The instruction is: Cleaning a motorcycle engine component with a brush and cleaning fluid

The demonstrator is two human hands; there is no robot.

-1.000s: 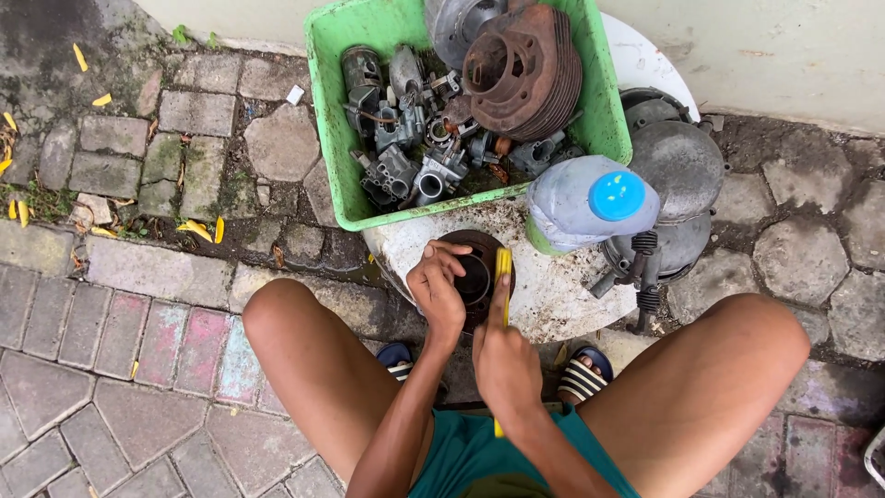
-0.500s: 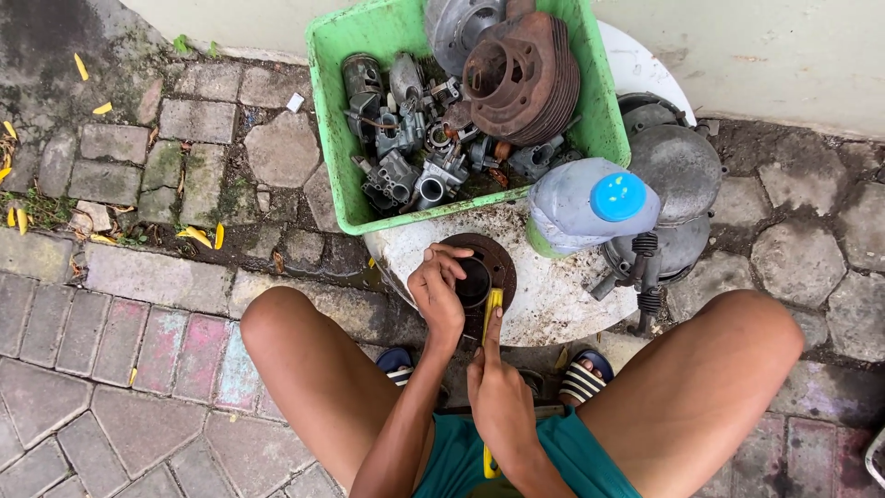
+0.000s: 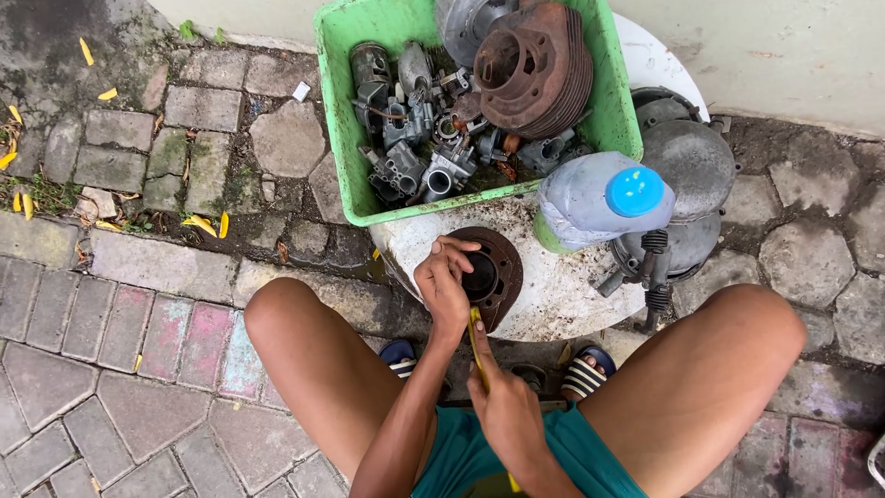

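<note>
Crouched over mossy paving stones (image 3: 138, 267) by a pale wall (image 3: 784, 46) | left hand (image 3: 444, 286) grip closed on rusty ring-shaped engine part (image 3: 493, 273) resting on white round slab (image 3: 562, 295) | right hand (image 3: 502, 406) at 6 o'clock, grip closed around yellow tool (image 3: 476, 339) | green bin (image 3: 336, 138) of metal parts at 12 o'clock.

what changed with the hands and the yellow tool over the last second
The right hand drew the yellow tool back off the rusty ring-shaped part, toward the body. The left hand kept its grip on the part's rim. The green crate and the blue-capped bottle stayed put.
</note>
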